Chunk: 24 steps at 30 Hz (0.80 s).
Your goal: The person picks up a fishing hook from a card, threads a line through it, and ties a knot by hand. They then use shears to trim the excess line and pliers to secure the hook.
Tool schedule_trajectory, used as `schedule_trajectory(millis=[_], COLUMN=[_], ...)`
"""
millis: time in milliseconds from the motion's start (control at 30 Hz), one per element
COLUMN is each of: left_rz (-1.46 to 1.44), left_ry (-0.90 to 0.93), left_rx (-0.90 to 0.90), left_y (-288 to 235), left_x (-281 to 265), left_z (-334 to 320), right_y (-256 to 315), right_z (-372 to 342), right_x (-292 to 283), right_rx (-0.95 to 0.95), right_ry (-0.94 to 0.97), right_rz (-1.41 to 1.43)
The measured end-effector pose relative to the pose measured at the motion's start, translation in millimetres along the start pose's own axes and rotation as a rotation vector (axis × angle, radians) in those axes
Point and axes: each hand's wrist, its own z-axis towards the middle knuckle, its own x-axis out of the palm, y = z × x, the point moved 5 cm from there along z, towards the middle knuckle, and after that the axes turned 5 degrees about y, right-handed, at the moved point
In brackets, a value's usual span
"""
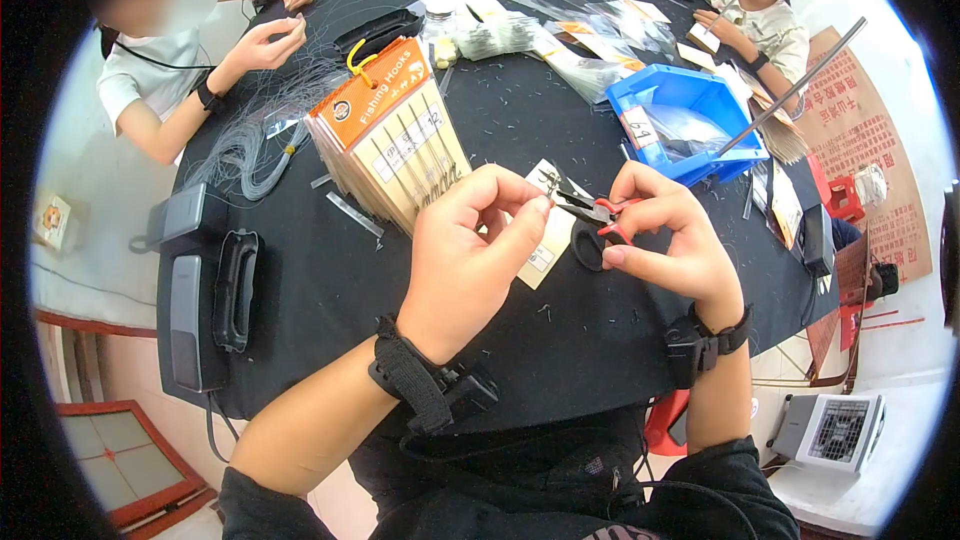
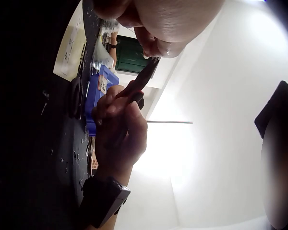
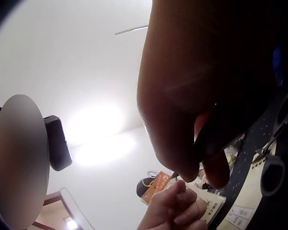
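My right hand [image 1: 665, 240] grips small pliers [image 1: 581, 204] with red handles, the dark pointed jaws aimed left. Thumb and forefinger of my left hand [image 1: 470, 250] pinch a tiny thing right at the tips of the pliers; its kind I cannot tell. Below both hands a pale card [image 1: 537, 268] with small dark hooks at its upper end lies on the black table. Black-handled scissors [image 3: 263, 177] lie over the card's edge. Just beyond my left hand stands a thick stack of hook cards [image 1: 390, 165] with an orange "Fishing Hooks" header.
A blue bin [image 1: 640, 90] holding plastic bags stands at the right, a thin metal rod [image 1: 800, 80] slanting above it. Coiled clear line [image 1: 250, 165] lies at the left, near grey devices [image 1: 187, 320]. Across the table sit other people; packets and tiny clippings are scattered about.
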Motion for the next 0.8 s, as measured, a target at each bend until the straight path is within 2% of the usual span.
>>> schedule_trajectory(millis=[800], left_rz=[0.165], left_ry=[-0.013], left_rx=[0.075], left_y=[-10], left_x=[0], left_z=[0], right_y=[3], right_z=[0], right_x=[1], right_rx=[0.024], right_ry=[-0.003], right_rz=[0.001])
